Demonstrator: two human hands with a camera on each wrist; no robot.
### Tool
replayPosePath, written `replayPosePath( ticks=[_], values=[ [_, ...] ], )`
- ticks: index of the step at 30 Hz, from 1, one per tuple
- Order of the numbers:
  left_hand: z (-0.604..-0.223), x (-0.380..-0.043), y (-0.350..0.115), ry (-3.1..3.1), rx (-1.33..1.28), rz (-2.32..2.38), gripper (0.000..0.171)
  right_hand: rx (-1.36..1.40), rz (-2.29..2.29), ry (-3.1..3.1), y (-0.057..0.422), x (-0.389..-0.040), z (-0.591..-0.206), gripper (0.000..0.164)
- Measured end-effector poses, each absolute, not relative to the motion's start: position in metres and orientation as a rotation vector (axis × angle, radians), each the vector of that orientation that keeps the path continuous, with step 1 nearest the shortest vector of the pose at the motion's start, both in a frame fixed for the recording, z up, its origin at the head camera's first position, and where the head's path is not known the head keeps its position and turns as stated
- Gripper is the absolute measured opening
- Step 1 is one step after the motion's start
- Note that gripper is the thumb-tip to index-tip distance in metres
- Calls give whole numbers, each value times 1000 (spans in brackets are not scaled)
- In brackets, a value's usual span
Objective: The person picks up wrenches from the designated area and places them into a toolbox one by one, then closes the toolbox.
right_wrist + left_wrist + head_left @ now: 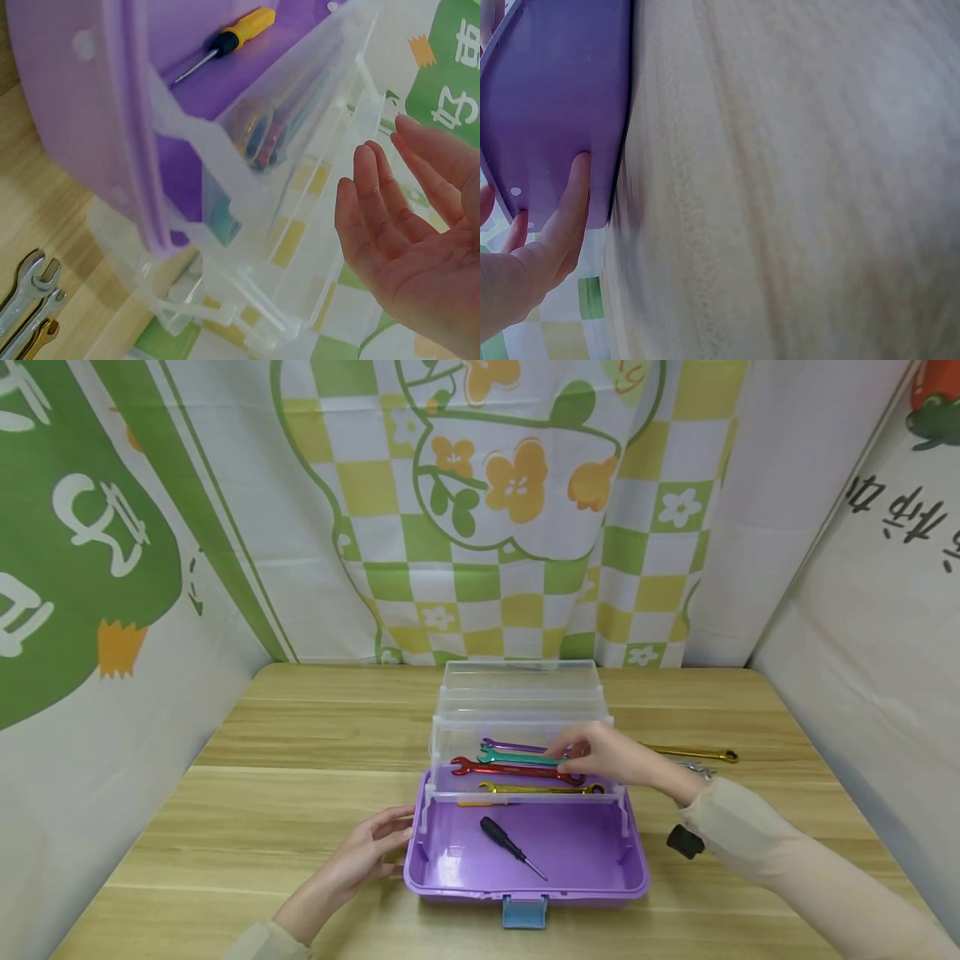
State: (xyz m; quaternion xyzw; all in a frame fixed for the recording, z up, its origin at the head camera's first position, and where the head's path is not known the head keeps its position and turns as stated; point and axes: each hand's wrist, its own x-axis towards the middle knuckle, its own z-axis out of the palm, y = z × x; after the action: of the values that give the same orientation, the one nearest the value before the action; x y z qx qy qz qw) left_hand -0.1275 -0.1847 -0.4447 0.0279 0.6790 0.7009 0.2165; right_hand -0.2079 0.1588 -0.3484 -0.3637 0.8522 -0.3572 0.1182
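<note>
A purple toolbox (588, 896) stands unlatched with its clear tray (442, 752) raised at the back. In the tray lie a purple wrench (513, 746), a green wrench (517, 758), a red wrench (502, 769) and a gold wrench (540, 790). My right hand (611, 756) hovers over their right ends, its fingers relaxed and empty in the right wrist view. Against the box's left wall rest the extended fingers of my left hand (367, 847). On the box floor are a black screwdriver (501, 835) and a yellow-handled screwdriver (253, 28), partly hidden by the tray in the head view.
Right of the box, another gold wrench (697, 752) and silver wrenches (34, 289) lie on the wooden table (300, 735). A blue latch (525, 912) hangs at the box's front. The clear lid (521, 675) stands up behind, near a patterned curtain (465, 585).
</note>
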Motion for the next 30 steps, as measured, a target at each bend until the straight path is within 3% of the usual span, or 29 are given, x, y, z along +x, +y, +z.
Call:
replayPosePath(
  ticks=[30],
  values=[
    [-445, -128, -186, 1859, 99, 1946, 58, -821, -1181, 2653, 230, -210, -361, 25]
  ],
)
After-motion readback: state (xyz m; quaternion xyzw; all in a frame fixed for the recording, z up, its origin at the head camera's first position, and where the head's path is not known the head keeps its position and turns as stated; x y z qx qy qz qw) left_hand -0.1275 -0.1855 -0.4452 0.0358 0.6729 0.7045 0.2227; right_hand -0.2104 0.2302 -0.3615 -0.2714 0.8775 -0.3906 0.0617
